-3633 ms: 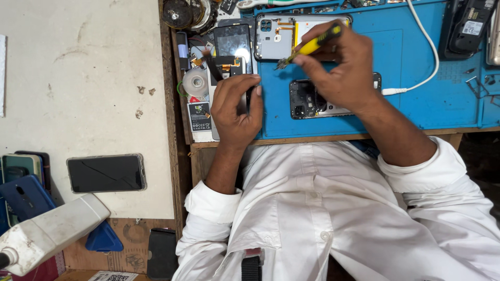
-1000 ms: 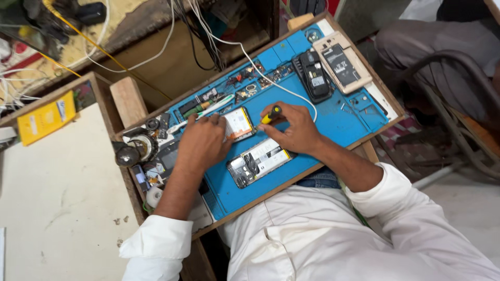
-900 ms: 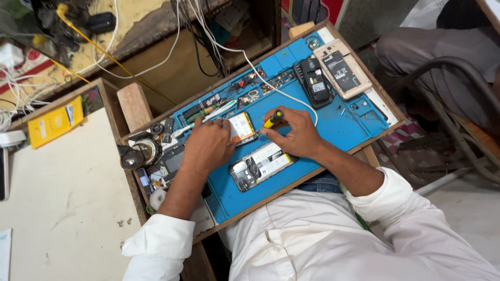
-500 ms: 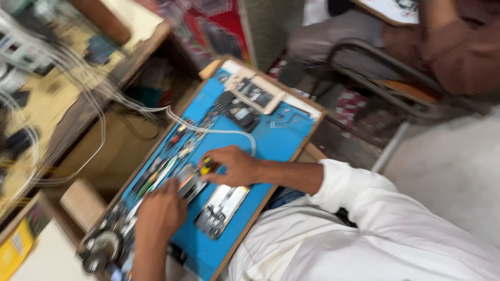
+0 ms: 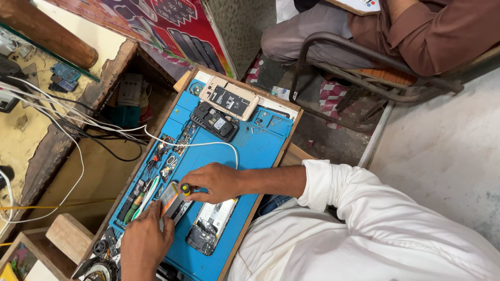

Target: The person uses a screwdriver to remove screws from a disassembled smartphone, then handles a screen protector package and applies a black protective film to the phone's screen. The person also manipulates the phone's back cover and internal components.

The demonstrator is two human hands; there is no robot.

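Note:
My right hand [image 5: 212, 182] grips a small screwdriver with a yellow and black handle [image 5: 184, 189], its tip down on a small phone part [image 5: 172, 202]. My left hand [image 5: 145, 240] presses that part against the blue work mat [image 5: 255, 148]. Just right of the part lies an opened phone [image 5: 212, 224] with its insides showing. Both of my sleeves are white.
Farther up the mat lie a black phone [image 5: 214, 120] and a beige phone [image 5: 229, 99], with a white cable [image 5: 208, 144] curving across. Small tools and tweezers [image 5: 143, 198] line the mat's left edge. A person in brown sits on a metal chair [image 5: 359, 57] at the upper right.
The view has swung round, so the mat now runs diagonally up the frame and the seated person shows. Both hands stay on the small part with the screwdriver.

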